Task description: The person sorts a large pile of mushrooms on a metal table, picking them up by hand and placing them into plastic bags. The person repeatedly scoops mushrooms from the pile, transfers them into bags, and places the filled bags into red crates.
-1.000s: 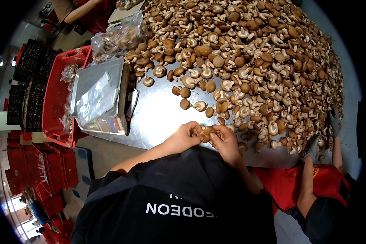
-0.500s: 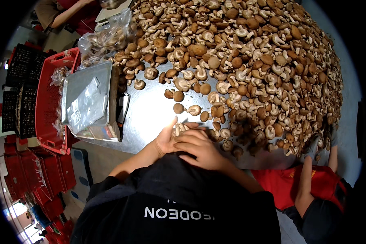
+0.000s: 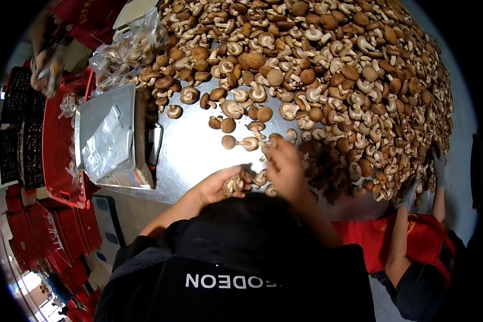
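Head view: cupping mushrooms (image 3: 233, 187) in half-curled left hand (image 3: 216, 184) at near table (image 3: 182, 145) edge; with blurred right hand (image 3: 284, 165) beside loose mushrooms (image 3: 248, 143) farther off, cannot tell grip. Apparently gathering; calls for light pinch next.

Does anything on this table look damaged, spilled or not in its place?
Nothing stands out. Mushrooms lie heaped on the table, the left hand holds a few, and a clear bag lies on the metal tray.

Camera: left fisheye on person's head | Facing: down, toward brown-capped mushroom heap (image 3: 350, 73) on shiny grey metal tabletop (image 3: 183, 134) | Nearness: black cloth garment (image 3: 225, 257) near, heap farther
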Motion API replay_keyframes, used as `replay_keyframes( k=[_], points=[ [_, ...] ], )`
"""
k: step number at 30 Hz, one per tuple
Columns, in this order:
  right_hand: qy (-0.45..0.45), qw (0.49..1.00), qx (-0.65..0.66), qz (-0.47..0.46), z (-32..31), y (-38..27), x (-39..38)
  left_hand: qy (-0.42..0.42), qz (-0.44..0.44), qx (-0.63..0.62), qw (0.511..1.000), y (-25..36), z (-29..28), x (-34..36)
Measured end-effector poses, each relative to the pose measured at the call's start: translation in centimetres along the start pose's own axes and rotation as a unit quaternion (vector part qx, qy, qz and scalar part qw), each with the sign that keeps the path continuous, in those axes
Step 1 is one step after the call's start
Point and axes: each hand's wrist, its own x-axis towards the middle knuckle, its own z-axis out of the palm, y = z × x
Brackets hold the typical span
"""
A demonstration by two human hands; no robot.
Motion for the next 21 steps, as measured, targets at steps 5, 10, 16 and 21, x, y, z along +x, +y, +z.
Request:
replay_keyframes(
  k=[5, 10, 16, 21],
  points=[
    [0.011, 0.979, -0.197, 0.057, -3.1, 6.7, 3.1, 0.027, 0.021, 0.077, 0.996, 0.5, 3.3, -1.0],
    [0.013, 0.955, -0.297, -0.017, -1.9, 8.0, 2.9, 0.036, 0.036, 0.033, 0.998, 0.9, 5.9, -1.1],
    [0.064, 0.992, -0.092, 0.049, -3.4, 2.3, 0.0, -0.036, 0.065, -0.035, 0.997, 0.5, 6.0, -1.9],
    [-0.017, 0.983, 0.052, 0.175, -1.0, 0.8, -3.3, -0.029, 0.024, -0.014, 0.999, 0.0, 3.2, -0.1]
  ],
)
